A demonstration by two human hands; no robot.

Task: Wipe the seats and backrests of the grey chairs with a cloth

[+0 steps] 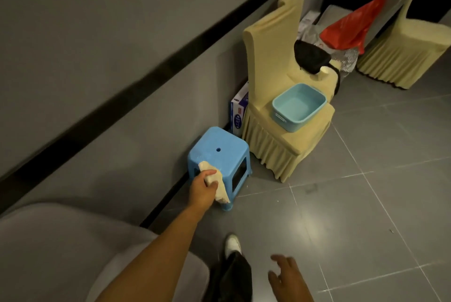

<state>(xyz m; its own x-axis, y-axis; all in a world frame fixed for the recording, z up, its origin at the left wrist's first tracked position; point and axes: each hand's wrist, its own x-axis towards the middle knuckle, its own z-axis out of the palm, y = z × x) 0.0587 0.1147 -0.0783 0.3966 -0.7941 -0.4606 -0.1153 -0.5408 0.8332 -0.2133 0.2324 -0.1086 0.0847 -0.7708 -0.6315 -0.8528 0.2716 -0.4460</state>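
Grey wall (97, 33) and grey tiled floor (366, 204) fill the view. The grey chair (61, 248) is cut off at lower left. A yellow-covered chair (273, 57) carries a teal basin (292, 123). On the blue plastic stool's (219, 145) near edge, the left hand (202, 187) grips the cloth (223, 194). The right hand (285, 275), blurred, is spread and holds nothing.

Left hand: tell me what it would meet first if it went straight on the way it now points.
The left hand, gripping the cloth, points at the blue stool. Its top comes first. The cloth overlaps the near edge, though whether they touch is unclear.
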